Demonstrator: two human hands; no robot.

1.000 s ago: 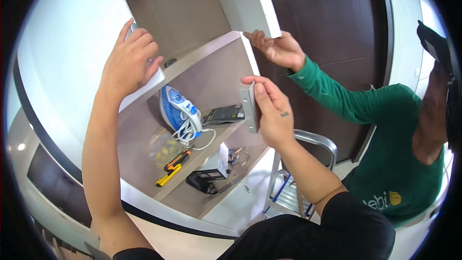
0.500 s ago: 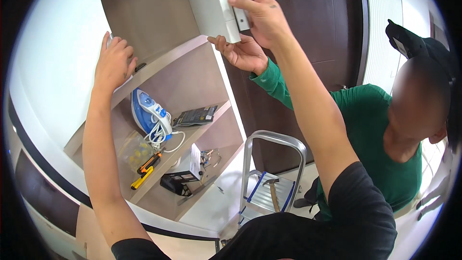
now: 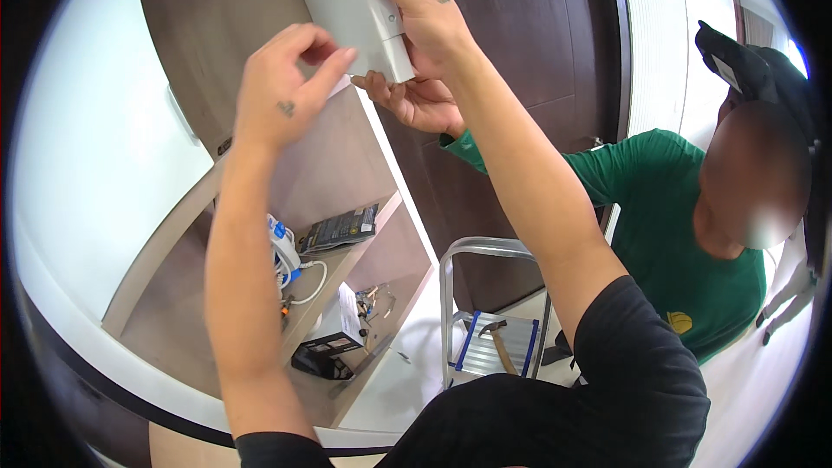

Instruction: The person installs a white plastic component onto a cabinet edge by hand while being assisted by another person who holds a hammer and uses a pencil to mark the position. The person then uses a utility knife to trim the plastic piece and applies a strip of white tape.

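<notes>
Plate (image 3: 390, 19), pale and drilled, sits at upper centre along a white panel's (image 3: 336, 0) edge, pinched in the right hand's (image 3: 426, 28) closed grip. The left hand's (image 3: 279, 91) grip is loosely parted, seemingly empty. Even thumb pressure should keep things aligned.

A narrow, pale grey plate (image 3: 389, 10), straight-sided and with a small round hole showing near its lower end, stands lengthwise along the front edge of a white panel (image 3: 334, 0), slightly tilted in view; much of it is covered, so whether it sits flush cannot be told. The panel is smooth and plain, with a light grey-white broad face and a brighter narrow edge crossed by a thin line just below the plate, and it runs out past the top of the view.
</notes>
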